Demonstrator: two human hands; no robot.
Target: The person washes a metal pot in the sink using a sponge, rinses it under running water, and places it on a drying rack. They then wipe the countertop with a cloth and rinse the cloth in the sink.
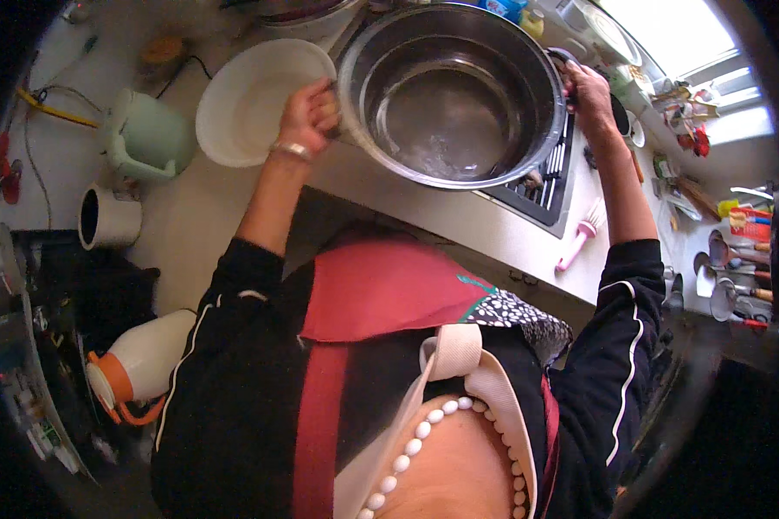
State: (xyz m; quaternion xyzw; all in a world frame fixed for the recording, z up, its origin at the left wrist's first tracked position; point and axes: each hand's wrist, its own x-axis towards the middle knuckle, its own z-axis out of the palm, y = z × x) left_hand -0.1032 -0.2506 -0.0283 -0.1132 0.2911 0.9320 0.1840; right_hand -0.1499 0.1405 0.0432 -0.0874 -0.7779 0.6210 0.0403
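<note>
A large, two-handled metal pot [448,117] is held between my hands at the top of the view. My left hand [309,113] grips its left handle, and my right hand [587,94] is closed around the dark right handle. Inside, the bottom looks wet, with what seems to be shallow liquid. Below the pot's right side lies a gas hob [552,181], partly covered by the pot. Just left of my left hand stands a wide white basin [240,110]; its near side reaches behind my fist.
A pink-handled brush [581,237] lies on the counter [493,230] by the hob. To the left are a pale green appliance [149,136], a white canister [113,217] and a white-and-orange thermos jug [139,363]. Utensils [746,272] hang at right.
</note>
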